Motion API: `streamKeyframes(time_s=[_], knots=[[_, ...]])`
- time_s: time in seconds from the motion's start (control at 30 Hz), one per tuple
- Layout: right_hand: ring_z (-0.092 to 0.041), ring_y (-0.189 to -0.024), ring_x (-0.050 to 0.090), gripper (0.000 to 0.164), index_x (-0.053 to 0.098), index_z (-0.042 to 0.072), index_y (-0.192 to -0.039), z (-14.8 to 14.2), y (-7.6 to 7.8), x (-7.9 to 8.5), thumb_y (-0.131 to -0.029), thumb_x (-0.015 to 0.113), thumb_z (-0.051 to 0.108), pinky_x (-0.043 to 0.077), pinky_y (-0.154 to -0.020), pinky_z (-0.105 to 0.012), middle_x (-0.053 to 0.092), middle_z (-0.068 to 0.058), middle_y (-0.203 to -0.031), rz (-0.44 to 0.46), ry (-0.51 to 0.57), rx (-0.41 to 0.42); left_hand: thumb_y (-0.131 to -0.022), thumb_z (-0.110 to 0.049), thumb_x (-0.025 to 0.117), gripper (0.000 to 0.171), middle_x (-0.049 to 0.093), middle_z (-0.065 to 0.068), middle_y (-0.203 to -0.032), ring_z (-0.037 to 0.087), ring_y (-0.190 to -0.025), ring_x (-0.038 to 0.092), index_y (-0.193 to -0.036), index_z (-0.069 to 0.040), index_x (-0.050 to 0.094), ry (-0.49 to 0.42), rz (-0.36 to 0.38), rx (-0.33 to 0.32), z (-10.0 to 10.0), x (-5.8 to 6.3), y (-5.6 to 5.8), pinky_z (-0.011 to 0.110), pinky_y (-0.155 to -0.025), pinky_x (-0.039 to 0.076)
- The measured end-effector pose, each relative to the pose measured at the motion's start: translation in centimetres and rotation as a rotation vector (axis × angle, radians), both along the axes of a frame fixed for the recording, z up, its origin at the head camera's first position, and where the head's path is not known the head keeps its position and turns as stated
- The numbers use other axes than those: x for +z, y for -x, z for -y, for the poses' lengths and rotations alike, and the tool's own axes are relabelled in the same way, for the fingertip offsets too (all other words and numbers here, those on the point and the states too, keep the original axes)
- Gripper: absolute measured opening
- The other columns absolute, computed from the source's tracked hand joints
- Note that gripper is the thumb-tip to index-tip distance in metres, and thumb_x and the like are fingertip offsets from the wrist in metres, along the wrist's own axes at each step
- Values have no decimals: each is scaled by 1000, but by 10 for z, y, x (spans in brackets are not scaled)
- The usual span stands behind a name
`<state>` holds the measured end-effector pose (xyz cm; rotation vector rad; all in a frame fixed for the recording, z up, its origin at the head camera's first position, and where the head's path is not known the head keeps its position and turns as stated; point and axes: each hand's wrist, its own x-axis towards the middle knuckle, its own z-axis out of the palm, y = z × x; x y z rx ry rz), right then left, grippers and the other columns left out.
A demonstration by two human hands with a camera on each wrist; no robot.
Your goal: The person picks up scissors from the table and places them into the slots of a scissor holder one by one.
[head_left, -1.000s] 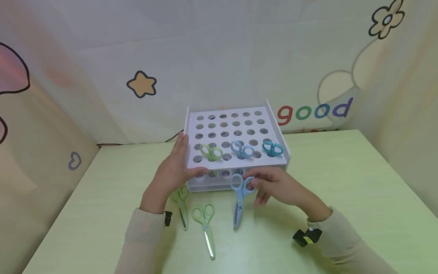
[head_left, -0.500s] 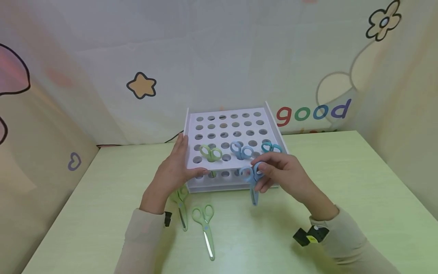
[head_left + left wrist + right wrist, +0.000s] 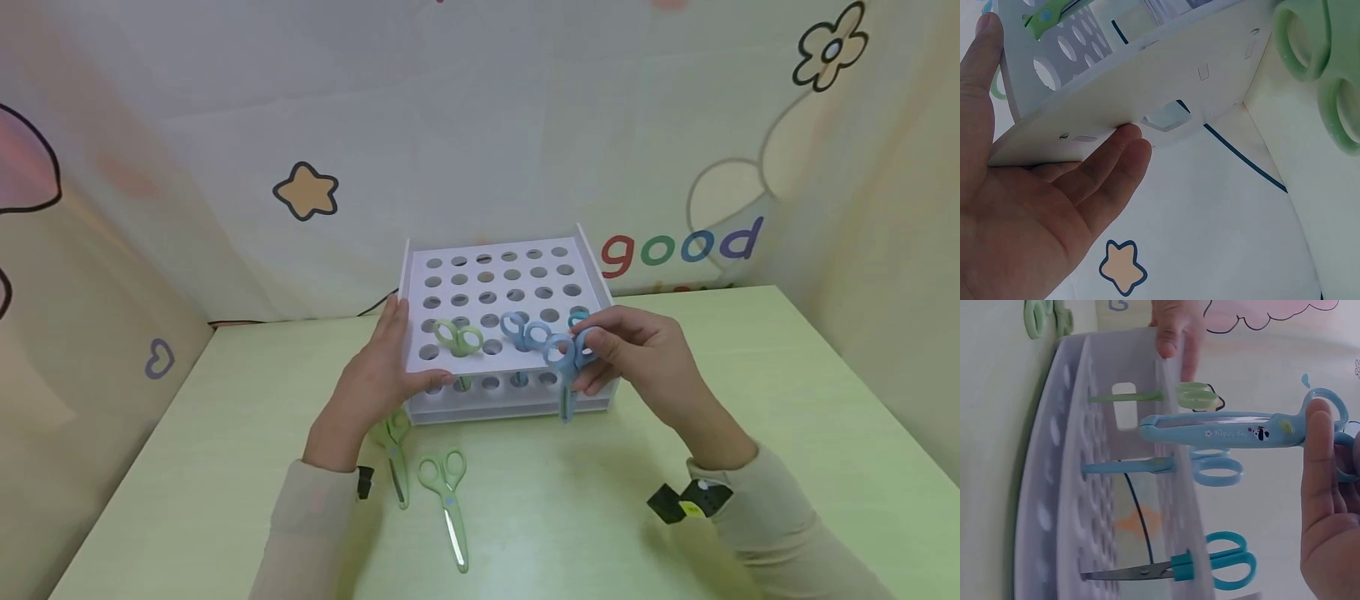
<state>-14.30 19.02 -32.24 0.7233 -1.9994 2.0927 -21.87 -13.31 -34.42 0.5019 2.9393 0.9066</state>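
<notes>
The right hand [image 3: 645,354] pinches light blue scissors [image 3: 1210,432] by the handle loops, with the blades pointing down before the rack's front right part. The left hand [image 3: 367,375] rests against the left side of the white rack [image 3: 491,364], its fingers along the side panel and its thumb at the front edge. In the rack's holes stand green scissors [image 3: 1194,397], another light blue pair [image 3: 1147,465] and teal scissors [image 3: 1184,567], handles up. In the head view the right hand largely hides the teal pair.
Two green pairs lie on the table in front of the rack: one pair of scissors [image 3: 452,504] near the middle, another pair [image 3: 395,454] beside the left wrist. A patterned cloth [image 3: 480,125] hangs behind the rack.
The right hand has lifted the light blue scissors and carried them right and away from the wearer, up to the rack's front edge. The left hand keeps its place on the rack.
</notes>
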Motion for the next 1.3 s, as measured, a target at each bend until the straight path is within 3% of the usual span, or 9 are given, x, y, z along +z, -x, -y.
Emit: streamKeyframes(time_s=[0.27, 0.4, 0.7, 0.97, 1.13, 1.3], knots=[[-28, -64, 71, 16, 64, -14, -110, -4, 3, 26, -99, 60, -4, 58, -63, -38, 72, -18, -90, -42, 34, -101, -79, -52, 83, 124, -8, 4, -169, 35, -121, 50, -163, -11, 2, 0, -1, -4, 1, -1, 1, 44, -87, 46], [-28, -65, 72, 18, 64, -14, -113, -9, 5, 37, -100, 60, -2, 58, -65, -37, 72, -20, -94, -62, 101, -141, -79, -51, 84, 124, -7, 4, -169, 35, -120, 51, -163, -11, 3, -7, -3, -6, 1, -1, 1, 46, -89, 46], [-28, -64, 72, 17, 65, -14, -111, -17, 17, 53, -99, 59, -3, 58, -63, -36, 71, -20, -94, -150, 269, -141, -78, -52, 84, 124, -7, 4, -169, 33, -111, 55, -163, -11, 3, 5, -5, -2, 0, -1, 2, 42, -82, 47], [-27, -63, 72, 19, 66, -15, -109, -20, 28, 57, -97, 62, -1, 57, -60, -37, 71, -20, -89, -182, 308, -245, -78, -51, 84, 124, -7, 5, -169, 33, -112, 54, -163, -11, 3, 3, 0, -2, 0, -2, 1, 41, -82, 47], [-26, -63, 72, 20, 65, -16, -110, -22, 32, 55, -97, 63, -1, 57, -60, -35, 71, -19, -90, -205, 294, -262, -78, -52, 84, 124, -5, 6, -169, 32, -107, 56, -163, -11, 4, 6, -9, 1, 0, -3, 1, 40, -80, 47], [-26, -65, 73, 19, 65, -16, -112, -25, 38, 55, -97, 62, -4, 56, -62, -36, 72, -19, -92, -229, 295, -228, -78, -52, 84, 124, -8, 4, -169, 33, -108, 56, -164, -11, 4, 5, -7, 0, 0, -2, 1, 41, -81, 47]])
